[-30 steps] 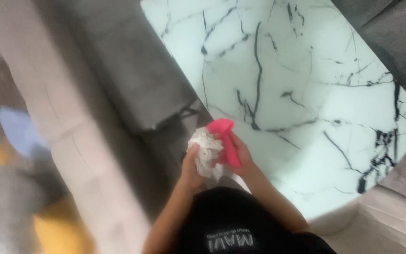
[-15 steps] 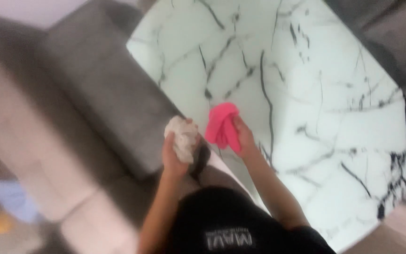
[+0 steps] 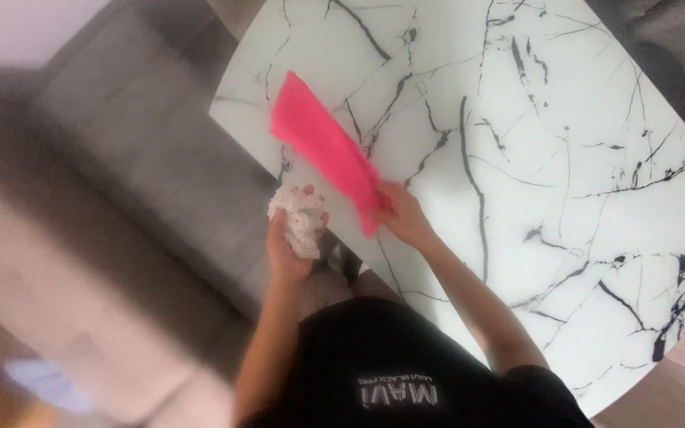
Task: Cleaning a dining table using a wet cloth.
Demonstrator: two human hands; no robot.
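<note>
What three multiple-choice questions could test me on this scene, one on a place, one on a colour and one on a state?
1. Where is the pink cloth?
A. Over the marble-patterned table
B. On the grey sofa
C. On the floor

2. What colour is the lacy cloth?
A. Pink
B. White
C. Black

3. How is the white cloth kept?
A. Spread flat
B. Folded on the table
C. Bunched in the left hand

Answers:
1 A, the right hand holds it stretched out above the tabletop.
2 B, it shows white against the grey.
3 C, the fingers are closed around a crumpled wad.
</note>
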